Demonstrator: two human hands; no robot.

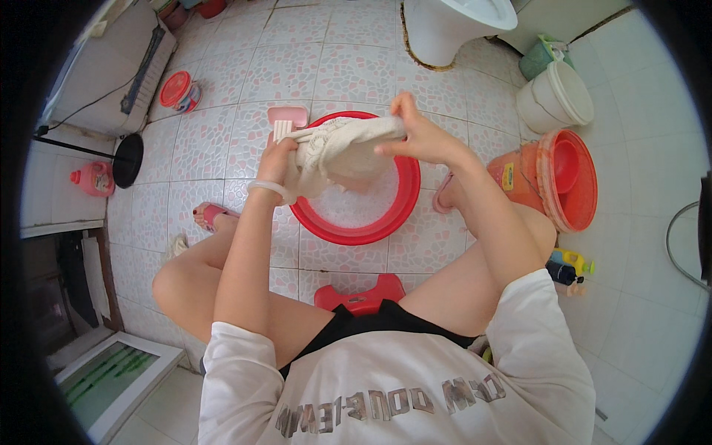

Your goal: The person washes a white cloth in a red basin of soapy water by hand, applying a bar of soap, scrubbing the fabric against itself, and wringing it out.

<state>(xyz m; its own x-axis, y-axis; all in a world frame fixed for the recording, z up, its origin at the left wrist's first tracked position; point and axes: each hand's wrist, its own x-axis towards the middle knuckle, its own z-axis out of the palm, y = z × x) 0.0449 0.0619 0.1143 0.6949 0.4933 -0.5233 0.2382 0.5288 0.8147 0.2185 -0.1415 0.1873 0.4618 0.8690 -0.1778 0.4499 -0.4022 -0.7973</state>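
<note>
A wet white cloth (343,148) is stretched between both hands above a red basin (354,231) of soapy water. My left hand (277,159) grips the cloth's left end, a pale bangle on that wrist. My right hand (419,133) clamps the right end, fingers closed on the fabric. The cloth sags a little toward the water. I sit on a low red stool (361,297) with my knees spread either side of the basin.
A pink brush and soap dish (285,120) lie behind the basin. An orange bucket (558,180) and a white bucket (556,96) stand right; bottles (567,267) sit by my right knee. A toilet base (445,30), a red container (178,90) and a pink bottle (93,179) are around.
</note>
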